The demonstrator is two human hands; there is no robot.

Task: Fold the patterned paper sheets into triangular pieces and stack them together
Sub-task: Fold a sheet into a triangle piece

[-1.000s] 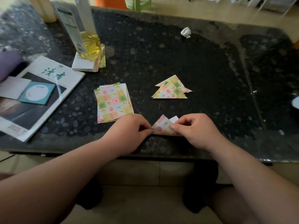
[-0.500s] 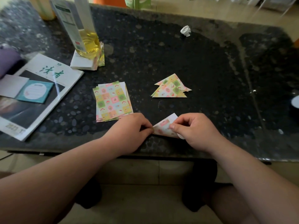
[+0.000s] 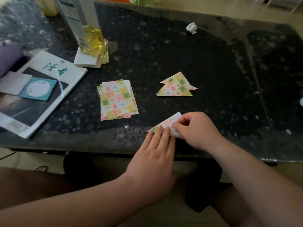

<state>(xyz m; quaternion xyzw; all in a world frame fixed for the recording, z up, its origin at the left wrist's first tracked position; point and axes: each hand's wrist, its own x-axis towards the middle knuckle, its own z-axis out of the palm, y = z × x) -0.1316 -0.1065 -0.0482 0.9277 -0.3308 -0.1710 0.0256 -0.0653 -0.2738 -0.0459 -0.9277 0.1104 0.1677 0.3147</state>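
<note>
- The worktop [image 3: 164, 46] is dark, speckled and glossy, so I expect paper to slide on it easily.
- The half-folded sheet [image 3: 168, 122] lies at the near edge of the worktop under both hands, with its white underside showing at the upper corner.
- My left grip [image 3: 154, 154] is spread apart, with straight fingers pressed flat on the sheet's lower left part. It pins the sheet and clamps nothing.
- My right grip [image 3: 196, 130] has its fingers curled and is pinched on the sheet's right edge.
- I judge this to be the creasing step. I would hold the left fingers down as an anchor, bring the pinched edge square onto the edge beneath, then press along the fold from the middle outward.
- Lining up the corners before pressing matters most, since a crooked crease will not sit flush on the others.
- The unfolded stack [image 3: 117, 99] waits just to the left, a little fanned.
- The folded triangles [image 3: 177, 86] lie farther back, overlapping loosely, so I would square that pile when adding this piece.
- A magazine [image 3: 45, 82] and a bottle [image 3: 88, 30] stand well off to the left, clear of the work.
</note>
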